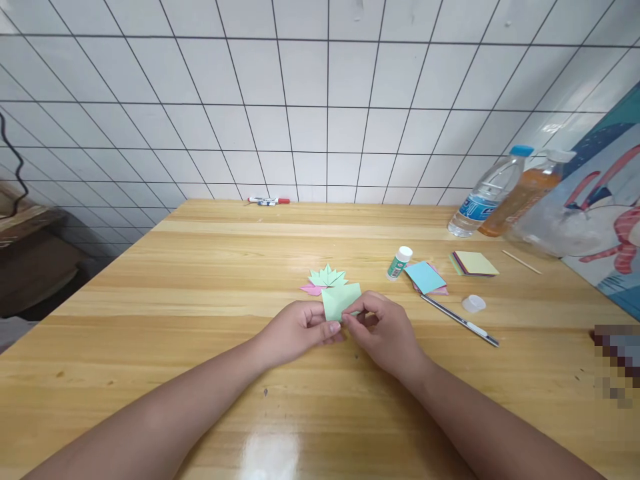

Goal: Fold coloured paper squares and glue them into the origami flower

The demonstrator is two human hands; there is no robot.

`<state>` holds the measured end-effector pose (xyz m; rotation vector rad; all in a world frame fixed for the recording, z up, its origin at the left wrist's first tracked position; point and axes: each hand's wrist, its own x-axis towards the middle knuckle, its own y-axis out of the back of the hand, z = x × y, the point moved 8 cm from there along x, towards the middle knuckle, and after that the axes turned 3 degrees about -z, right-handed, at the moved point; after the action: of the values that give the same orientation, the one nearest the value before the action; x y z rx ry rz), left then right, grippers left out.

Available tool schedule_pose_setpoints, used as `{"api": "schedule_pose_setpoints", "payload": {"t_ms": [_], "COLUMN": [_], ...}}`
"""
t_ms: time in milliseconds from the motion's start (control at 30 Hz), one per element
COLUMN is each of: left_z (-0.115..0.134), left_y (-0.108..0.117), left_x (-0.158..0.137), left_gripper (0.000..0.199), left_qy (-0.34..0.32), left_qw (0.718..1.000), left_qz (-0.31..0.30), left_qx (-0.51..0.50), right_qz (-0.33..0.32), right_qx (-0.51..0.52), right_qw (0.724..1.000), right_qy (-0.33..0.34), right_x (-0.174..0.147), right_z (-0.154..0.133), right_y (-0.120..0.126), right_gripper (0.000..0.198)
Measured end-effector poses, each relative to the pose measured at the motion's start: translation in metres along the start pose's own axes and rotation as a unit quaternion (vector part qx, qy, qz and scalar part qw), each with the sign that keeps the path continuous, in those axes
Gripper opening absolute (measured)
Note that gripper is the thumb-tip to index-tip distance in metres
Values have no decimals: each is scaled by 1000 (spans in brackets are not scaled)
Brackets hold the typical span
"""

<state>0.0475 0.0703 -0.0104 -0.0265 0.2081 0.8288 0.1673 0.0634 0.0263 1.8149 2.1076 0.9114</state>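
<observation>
A light green square of paper [340, 300] is held up between both hands, over the near middle of the table. My left hand [305, 327] grips its lower left side, with the thumb lying along the bottom edge. At the lower right, my right hand [383, 327] pinches the paper between thumb and finger. Just behind it lie pointed folded pieces of green paper [327, 276], fanned out like petals. A pink folded piece [313, 289] sits at their left, partly hidden by the square.
To the right on the wooden table [175, 300] are a glue stick [400, 263], blue and pink sheets [425, 277], a stack of coloured paper [475, 263], a pen [460, 320], a clear cap [474, 304] and a thin stick [521, 261]. Bottles [487, 193] and markers [269, 201] stand or lie farther back.
</observation>
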Motion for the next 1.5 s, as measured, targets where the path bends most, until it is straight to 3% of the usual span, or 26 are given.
{"api": "schedule_pose_setpoints", "payload": {"t_ms": [400,533,667,833,1033,1200,1367,1400,1500], "left_z": [-5,-4,-5,-6,-6,-4,-3,-3,-4], "left_y": [0,-1,-2,-2,-2,-2,2,2,2], "left_x": [2,1,0,0,0,-1,0,0,1], "left_gripper": [23,30,32,34,33,31,33,32,29], "left_qy": [23,10,7,5,-1,-7,-13,-14,-11], "left_qw": [999,999,999,1000,1000,999,998,998,997], "left_qz": [29,16,7,2,5,20,45,46,44], "left_qx": [36,35,33,25,20,30,37,40,56], "right_qz": [9,15,-36,-38,-22,-34,-11,-29,-98], "right_qx": [3,66,160,162,153,160,239,249,249], "right_qw": [1000,998,985,982,983,985,967,963,957], "right_qy": [-20,-14,-62,-95,-96,-56,-85,-95,-108], "right_x": [1,1,2,2,1,0,0,0,1], "right_z": [1,2,11,15,14,8,14,15,16], "right_y": [0,2,-8,-10,-8,-10,-6,-9,-21], "right_gripper": [8,9,11,12,13,10,72,69,32]}}
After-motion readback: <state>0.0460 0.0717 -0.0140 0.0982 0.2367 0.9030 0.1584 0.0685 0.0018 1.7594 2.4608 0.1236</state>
